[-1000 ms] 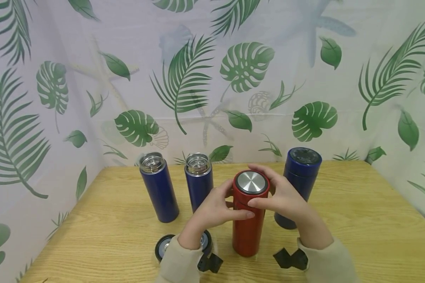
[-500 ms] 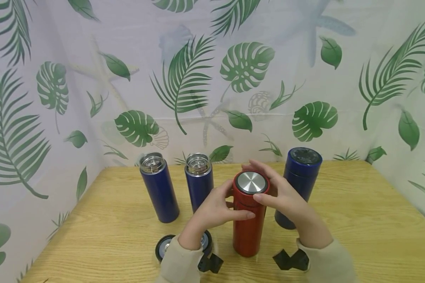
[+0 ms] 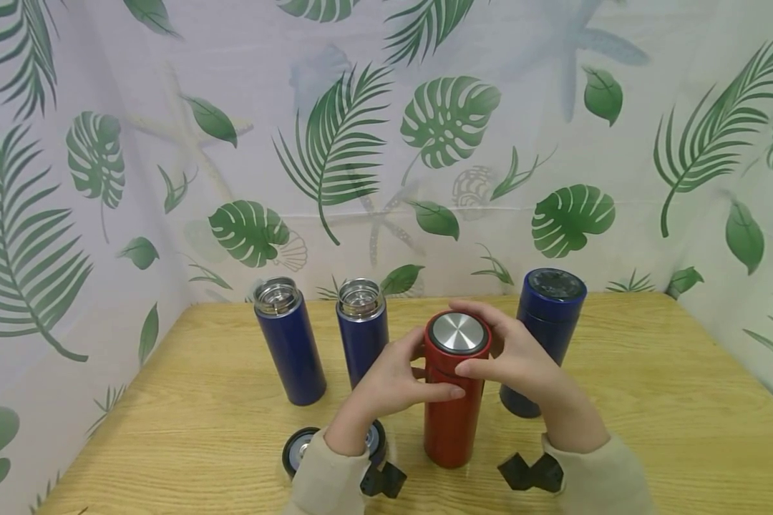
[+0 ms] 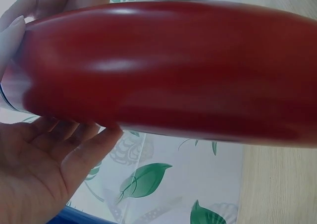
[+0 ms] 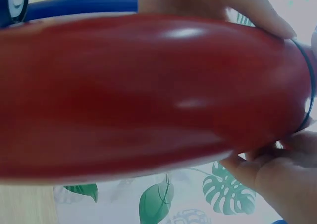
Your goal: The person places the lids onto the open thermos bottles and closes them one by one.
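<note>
Two lidless blue bottles (image 3: pixel 293 357) stand toward the tabletop's (image 3: pixel 670 408) back-left corner; farther from the back edge, the left hand (image 3: pixel 391 375) grips a red bottle (image 3: pixel 449 433), the right hand (image 3: pixel 524 357) its lid (image 3: pixel 459 331) — unscrewing, I'd guess, which calls for steady twisting next.

A table (image 3: pixel 663 408) with a yellowish wood-grain top carries everything. At its far left stands an open blue bottle (image 3: pixel 293 357), its steel neck bare; just right of it is a second open bottle (image 3: pixel 362 343), also blue. A red bottle (image 3: pixel 449 425) stands upright nearer the middle, its cap on. Farther right stands a capped dark-blue bottle (image 3: pixel 546 325). Near left lie two round black-rimmed lids (image 3: pixel 290 452), both partly hidden.
</note>
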Motion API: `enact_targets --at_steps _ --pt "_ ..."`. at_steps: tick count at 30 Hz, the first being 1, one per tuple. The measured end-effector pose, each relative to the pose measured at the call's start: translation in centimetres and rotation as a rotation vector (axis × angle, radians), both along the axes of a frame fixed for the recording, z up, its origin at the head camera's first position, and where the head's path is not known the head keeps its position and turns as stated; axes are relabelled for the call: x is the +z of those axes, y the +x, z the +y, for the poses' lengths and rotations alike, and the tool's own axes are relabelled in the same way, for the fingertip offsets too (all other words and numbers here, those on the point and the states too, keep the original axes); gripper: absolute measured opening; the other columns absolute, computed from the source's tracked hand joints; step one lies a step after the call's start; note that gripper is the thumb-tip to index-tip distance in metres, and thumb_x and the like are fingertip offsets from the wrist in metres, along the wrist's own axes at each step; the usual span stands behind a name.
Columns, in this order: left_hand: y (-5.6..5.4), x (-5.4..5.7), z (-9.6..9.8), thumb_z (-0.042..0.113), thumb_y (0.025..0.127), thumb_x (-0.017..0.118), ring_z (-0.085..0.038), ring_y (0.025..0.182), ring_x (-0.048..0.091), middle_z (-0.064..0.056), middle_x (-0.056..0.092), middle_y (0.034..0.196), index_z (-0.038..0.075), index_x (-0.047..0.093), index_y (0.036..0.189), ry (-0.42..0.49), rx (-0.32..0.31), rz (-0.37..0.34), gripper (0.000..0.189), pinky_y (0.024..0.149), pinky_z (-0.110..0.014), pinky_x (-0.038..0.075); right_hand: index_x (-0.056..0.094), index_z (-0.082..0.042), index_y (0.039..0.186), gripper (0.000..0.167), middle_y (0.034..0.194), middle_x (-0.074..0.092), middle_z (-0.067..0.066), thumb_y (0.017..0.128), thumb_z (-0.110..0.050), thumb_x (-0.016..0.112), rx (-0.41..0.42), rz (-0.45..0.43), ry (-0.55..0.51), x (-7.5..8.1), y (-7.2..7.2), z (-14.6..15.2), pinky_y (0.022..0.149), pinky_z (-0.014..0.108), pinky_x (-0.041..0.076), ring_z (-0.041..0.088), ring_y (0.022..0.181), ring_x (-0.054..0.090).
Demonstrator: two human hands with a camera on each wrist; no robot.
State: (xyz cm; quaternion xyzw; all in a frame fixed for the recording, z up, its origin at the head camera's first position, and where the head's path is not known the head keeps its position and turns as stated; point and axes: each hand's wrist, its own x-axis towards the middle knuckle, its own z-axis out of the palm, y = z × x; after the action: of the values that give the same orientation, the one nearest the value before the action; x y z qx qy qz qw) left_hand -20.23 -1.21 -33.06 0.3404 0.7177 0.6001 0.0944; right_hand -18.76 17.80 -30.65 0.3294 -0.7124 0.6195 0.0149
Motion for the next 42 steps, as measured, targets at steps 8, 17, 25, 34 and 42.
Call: enact_targets --at_steps 8,17,25,34,42 --pt "0.0 0.0 0.0 0.011 0.072 0.073 -0.013 0.103 0.051 -0.001 0.052 0.117 0.013 0.042 0.127 -0.012 0.006 0.007 0.063 0.076 -0.026 0.048 0.033 0.007 0.125 0.063 0.115 0.047 0.019 0.074 -0.006 0.069 -0.057 -0.023 0.045 -0.1 0.1 -0.3 0.081 0.030 0.046 0.017 0.100 0.052" --pt "0.0 0.0 0.0 0.011 0.071 0.074 -0.012 0.103 0.051 0.001 0.052 0.117 0.013 0.042 0.128 -0.015 0.011 -0.011 0.065 0.075 -0.026 0.048 0.033 0.006 0.130 0.053 0.117 0.052 0.005 0.083 0.001 0.057 0.177 0.089 -0.074 -0.1 -0.3 0.6 0.085 0.027 0.044 0.018 0.105 0.051" --pt "0.4 0.6 0.0 0.009 0.072 0.074 -0.012 0.102 0.052 0.000 0.053 0.117 0.012 0.043 0.127 -0.030 0.023 -0.018 0.063 0.076 -0.025 0.048 0.041 0.006 0.124 0.063 0.110 0.052 0.012 0.070 -0.003 0.072 -0.129 0.071 0.119 0.1 0.2 -0.1 0.083 0.035 0.044 0.018 0.097 0.053" --pt "0.0 0.0 0.0 0.011 0.072 0.074 -0.012 0.102 0.052 0.001 0.053 0.116 0.014 0.043 0.126 -0.015 0.015 0.007 0.063 0.076 -0.026 0.048 0.041 0.001 0.120 0.067 0.112 0.048 0.012 0.068 -0.018 0.077 -0.329 0.072 0.283 0.9 1.2 -1.2 0.080 0.042 0.045 0.024 0.098 0.051" --pt "0.2 0.3 0.1 0.010 0.072 0.074 -0.012 0.103 0.051 0.000 0.052 0.118 0.015 0.041 0.129 -0.036 0.028 -0.021 0.065 0.076 -0.026 0.048 0.021 0.007 0.135 0.068 0.129 0.039 0.019 0.080 0.003 0.060 0.066 0.090 0.092 0.3 0.3 0.6 0.092 0.026 0.037 0.014 0.114 0.043"
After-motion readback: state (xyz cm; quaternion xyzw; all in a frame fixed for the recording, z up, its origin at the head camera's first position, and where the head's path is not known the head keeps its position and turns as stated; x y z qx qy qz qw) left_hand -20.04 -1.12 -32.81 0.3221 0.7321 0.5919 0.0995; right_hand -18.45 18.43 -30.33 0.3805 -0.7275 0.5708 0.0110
